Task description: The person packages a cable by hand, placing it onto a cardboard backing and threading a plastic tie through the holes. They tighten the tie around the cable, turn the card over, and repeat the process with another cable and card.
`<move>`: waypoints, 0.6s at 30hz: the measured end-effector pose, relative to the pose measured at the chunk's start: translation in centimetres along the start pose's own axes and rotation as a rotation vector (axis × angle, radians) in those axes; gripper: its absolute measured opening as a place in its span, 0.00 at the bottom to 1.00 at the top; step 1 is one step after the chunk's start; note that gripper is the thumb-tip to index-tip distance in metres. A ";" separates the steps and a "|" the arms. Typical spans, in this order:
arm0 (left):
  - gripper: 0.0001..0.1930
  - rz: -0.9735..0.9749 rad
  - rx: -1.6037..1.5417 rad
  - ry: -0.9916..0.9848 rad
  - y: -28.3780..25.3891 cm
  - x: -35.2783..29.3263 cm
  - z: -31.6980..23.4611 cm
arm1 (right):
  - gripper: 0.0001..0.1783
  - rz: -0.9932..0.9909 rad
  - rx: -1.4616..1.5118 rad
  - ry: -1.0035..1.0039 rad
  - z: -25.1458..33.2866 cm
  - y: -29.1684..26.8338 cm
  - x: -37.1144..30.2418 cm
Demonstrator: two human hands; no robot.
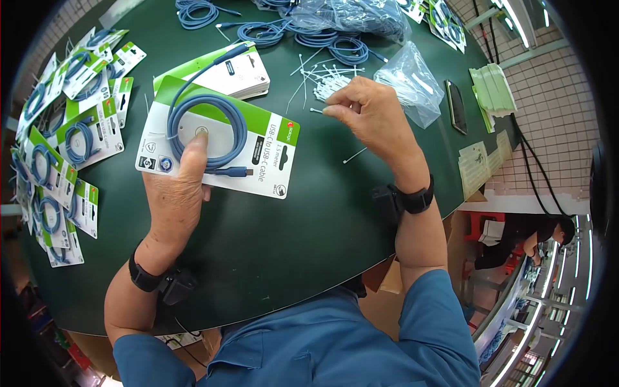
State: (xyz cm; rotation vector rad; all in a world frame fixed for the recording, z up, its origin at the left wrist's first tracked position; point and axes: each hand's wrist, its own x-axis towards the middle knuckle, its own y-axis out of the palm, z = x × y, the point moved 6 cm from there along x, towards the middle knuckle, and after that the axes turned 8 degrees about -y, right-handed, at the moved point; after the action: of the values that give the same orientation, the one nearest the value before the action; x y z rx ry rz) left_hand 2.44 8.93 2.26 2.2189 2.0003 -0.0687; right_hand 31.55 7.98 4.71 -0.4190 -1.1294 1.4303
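My left hand (173, 200) grips a white and green cardboard backing card (274, 164), its thumb pressing inside a coiled blue cable (240, 132) that lies on the front. One cable plug points right below the coil; the other end sticks up past the card's top edge. To the right, my right hand (374, 116) is closed in a pinch on a thin white cable tie (316, 110), whose small end shows at the fingertips. Just beyond it lies a loose heap of white cable ties (330, 84). Another single cable tie (353, 156) rests on the table below my right wrist.
A stack of blank-coil cards (248, 74) lies behind the held card. Carded cables (80, 142) pile up at the left. Loose coiled cables (348, 50), plastic bags (412, 84) and a phone (456, 106) lie on the dark green table (284, 258). A person (525, 235) sits at far right.
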 end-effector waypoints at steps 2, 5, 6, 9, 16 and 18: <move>0.17 0.002 -0.012 0.012 0.5 0.5 -0.2 | 0.08 0.073 -0.111 0.038 -2.2 0.5 -0.6; 0.17 -0.031 0.016 -0.017 2.4 -0.2 -0.5 | 0.08 0.146 -0.242 0.021 -3.4 -0.6 -1.3; 0.17 -0.040 0.024 -0.021 3.3 -0.2 -0.5 | 0.09 0.181 -0.216 0.032 -4.0 -0.4 -1.4; 0.14 -0.092 -0.008 0.032 4.9 -0.8 -0.1 | 0.11 0.241 -0.180 0.003 -3.9 -0.7 -2.7; 0.13 -0.086 -0.033 0.099 7.4 -2.0 -1.1 | 0.12 0.152 -0.132 0.023 -2.8 -4.5 -4.8; 0.13 -0.095 -0.021 0.115 7.8 -2.4 -1.3 | 0.12 0.125 -0.092 0.049 -2.9 -5.6 -5.0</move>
State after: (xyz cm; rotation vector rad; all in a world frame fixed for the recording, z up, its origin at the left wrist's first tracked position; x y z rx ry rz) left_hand 9.78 5.98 4.55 2.1597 2.1548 0.0704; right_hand 38.15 3.63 6.14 -0.5955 -1.1492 1.4723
